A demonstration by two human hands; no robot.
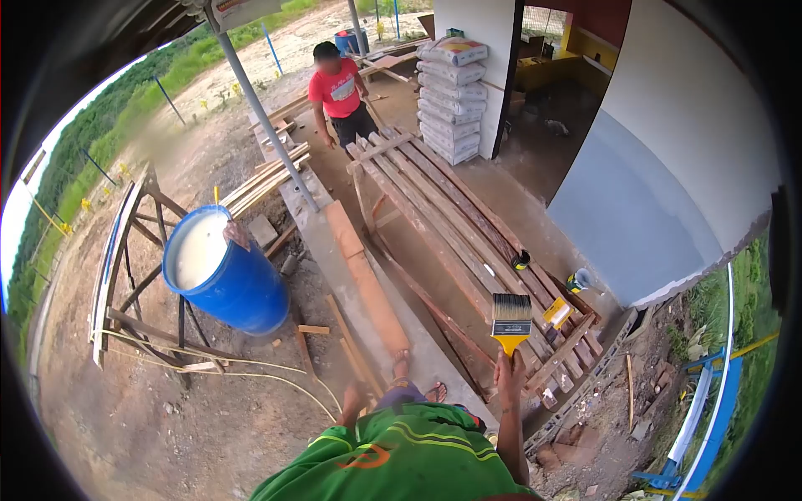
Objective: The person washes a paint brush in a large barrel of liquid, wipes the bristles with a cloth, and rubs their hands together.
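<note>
Head view: the right hand (508, 376) has its fingers wrapped round the yellow-handled paintbrush (511, 326), bristles up, right in front of those long wooden planks (451, 230); the left hand (354, 401) hangs low, finger spread and grip impossible to tell.

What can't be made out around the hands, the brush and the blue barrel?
All in the head view:
Brush: the handle's lower part is hidden in the right hand; its label print is too small to read.
Left hand: too small and dim to tell whether it holds anything.
Blue barrel: the pale surface hides what lies beneath.
Sacks: print too small.
</note>
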